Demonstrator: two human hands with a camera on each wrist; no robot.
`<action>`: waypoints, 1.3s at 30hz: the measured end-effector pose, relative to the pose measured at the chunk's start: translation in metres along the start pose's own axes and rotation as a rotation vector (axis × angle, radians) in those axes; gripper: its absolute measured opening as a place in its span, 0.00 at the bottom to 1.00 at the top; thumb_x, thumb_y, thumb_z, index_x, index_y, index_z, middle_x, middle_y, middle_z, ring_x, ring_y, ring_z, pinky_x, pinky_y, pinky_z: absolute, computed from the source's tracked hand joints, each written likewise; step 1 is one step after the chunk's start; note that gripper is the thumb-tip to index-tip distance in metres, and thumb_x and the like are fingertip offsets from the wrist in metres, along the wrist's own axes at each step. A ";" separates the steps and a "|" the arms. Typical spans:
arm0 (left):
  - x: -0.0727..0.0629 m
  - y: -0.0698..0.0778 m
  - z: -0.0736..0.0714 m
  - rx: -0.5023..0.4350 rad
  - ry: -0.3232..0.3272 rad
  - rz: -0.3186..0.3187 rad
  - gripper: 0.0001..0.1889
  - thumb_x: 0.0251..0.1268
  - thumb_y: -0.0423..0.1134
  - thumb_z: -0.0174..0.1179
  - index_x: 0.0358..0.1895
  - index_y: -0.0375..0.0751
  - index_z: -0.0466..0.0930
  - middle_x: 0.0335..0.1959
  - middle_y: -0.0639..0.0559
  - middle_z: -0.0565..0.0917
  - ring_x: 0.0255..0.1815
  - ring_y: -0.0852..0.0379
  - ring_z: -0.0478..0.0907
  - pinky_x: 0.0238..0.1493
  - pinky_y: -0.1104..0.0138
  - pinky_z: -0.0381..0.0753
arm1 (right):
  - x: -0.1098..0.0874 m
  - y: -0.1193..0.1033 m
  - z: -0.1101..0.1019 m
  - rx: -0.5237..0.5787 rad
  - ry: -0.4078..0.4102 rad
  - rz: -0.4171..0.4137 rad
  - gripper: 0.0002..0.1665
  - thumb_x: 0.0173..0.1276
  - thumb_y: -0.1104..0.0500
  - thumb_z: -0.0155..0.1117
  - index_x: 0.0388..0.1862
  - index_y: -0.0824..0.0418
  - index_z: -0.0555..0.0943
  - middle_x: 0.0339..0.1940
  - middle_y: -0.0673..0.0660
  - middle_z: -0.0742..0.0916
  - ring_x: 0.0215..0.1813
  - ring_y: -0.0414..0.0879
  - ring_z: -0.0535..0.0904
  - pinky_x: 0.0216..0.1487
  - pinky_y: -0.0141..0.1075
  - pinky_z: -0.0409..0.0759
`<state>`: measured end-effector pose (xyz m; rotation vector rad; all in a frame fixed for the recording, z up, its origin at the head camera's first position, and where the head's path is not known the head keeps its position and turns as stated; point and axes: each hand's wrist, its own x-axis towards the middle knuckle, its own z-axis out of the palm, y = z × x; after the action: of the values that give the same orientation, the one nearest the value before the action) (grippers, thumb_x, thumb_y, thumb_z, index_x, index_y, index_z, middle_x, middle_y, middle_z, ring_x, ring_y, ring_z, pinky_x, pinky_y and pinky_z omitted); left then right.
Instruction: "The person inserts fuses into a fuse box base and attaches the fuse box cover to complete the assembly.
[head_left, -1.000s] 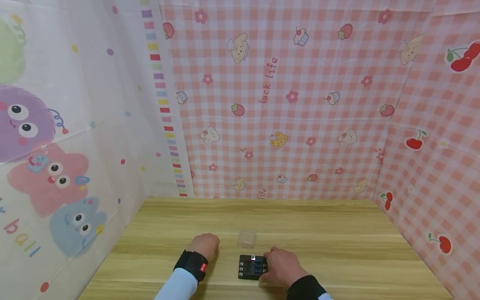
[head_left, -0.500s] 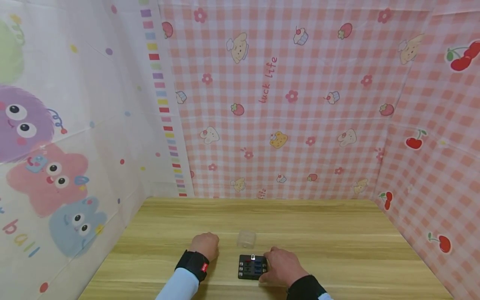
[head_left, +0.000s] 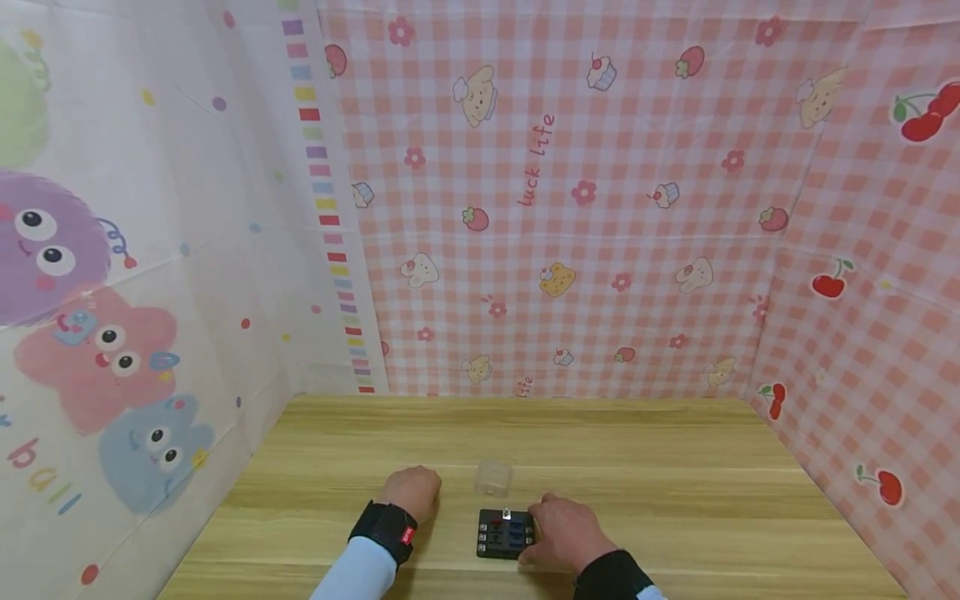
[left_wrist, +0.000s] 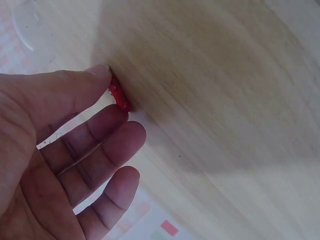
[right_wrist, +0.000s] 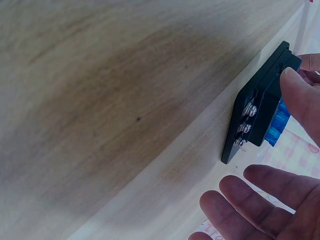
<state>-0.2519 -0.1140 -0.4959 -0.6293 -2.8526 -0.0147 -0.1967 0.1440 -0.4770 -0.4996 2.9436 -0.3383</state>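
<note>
A small red blade fuse [left_wrist: 119, 95] is pinched between the thumb and forefinger of my left hand [head_left: 414, 492], close over the table to the left of the fuse box. In the left wrist view its other fingers are slightly bent. The black fuse box [head_left: 495, 542] lies flat, with blue fuses [right_wrist: 277, 122] on its right side, a bit of red near its top and metal screws [right_wrist: 244, 128] along its edge. My right hand [head_left: 566, 533] holds the box by its right end, thumb at the near corner and forefinger by the far one. The head view hides the pinched fuse.
Just behind the fuse box lies a clear plastic cover [head_left: 492, 478]. The wood-grain table [head_left: 637, 450] is bordered by a pink checked cloth [head_left: 570, 250] at the back and right, and a white cartoon-print cloth [head_left: 247, 250] at the left.
</note>
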 end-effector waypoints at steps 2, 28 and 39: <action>0.000 -0.001 -0.001 -0.019 -0.002 0.019 0.11 0.52 0.28 0.69 0.19 0.44 0.78 0.18 0.53 0.78 0.23 0.55 0.78 0.27 0.59 0.77 | 0.000 0.000 0.000 0.001 -0.004 0.003 0.37 0.48 0.41 0.80 0.50 0.63 0.83 0.38 0.53 0.81 0.35 0.45 0.74 0.45 0.47 0.78; -0.005 0.000 -0.010 -0.042 0.009 -0.061 0.12 0.50 0.29 0.69 0.18 0.42 0.76 0.16 0.53 0.77 0.19 0.58 0.74 0.24 0.60 0.76 | 0.000 -0.002 -0.003 -0.020 0.022 -0.022 0.37 0.47 0.40 0.80 0.50 0.64 0.84 0.37 0.54 0.83 0.36 0.45 0.77 0.44 0.47 0.79; -0.005 -0.001 -0.007 -0.066 -0.006 -0.051 0.12 0.49 0.29 0.69 0.17 0.44 0.77 0.16 0.54 0.78 0.20 0.56 0.74 0.25 0.60 0.76 | -0.001 -0.002 -0.002 -0.012 0.016 -0.017 0.37 0.47 0.40 0.80 0.49 0.63 0.84 0.36 0.53 0.82 0.35 0.44 0.75 0.43 0.47 0.79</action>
<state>-0.2465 -0.1173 -0.4900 -0.5695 -2.8843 -0.1161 -0.1953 0.1427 -0.4744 -0.5269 2.9599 -0.3279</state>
